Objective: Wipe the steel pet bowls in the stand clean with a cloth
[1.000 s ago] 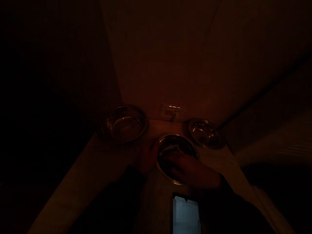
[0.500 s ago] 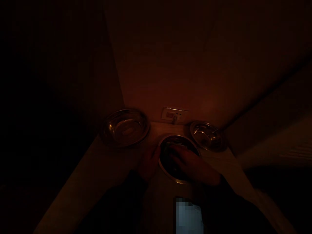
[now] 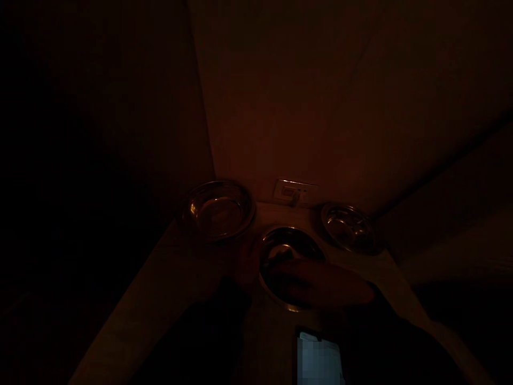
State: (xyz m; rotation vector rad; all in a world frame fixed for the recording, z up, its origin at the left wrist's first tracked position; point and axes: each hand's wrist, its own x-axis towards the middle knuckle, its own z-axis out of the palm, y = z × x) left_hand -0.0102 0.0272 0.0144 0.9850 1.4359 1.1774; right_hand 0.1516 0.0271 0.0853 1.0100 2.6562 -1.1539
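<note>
The scene is very dark. In the head view a round metal bowl (image 3: 292, 308) stands on the table in front of me. My left hand (image 3: 249, 260) is at its left side, its fingers closed at the rim. Reaching in from the right, my right hand (image 3: 320, 282) is low inside the bowl. Shadow and blur hide its fingers, so whatever they touch or hold cannot be made out. Light glints off the bowl's far inner wall, above a dark patch of contents.
A wide metal dish (image 3: 218, 211) stands at the back left of the wooden table (image 3: 160, 289), and a smaller metal dish (image 3: 348, 227) at the back right. A socket plate (image 3: 295, 191) with a plug is on the wall behind. A lit, pixelated phone screen (image 3: 319, 361) is near me.
My right hand has moved down and nearer to me inside the bowl, baring its shiny far inner wall. My left hand stays at the rim. The whole view has shifted slightly.
</note>
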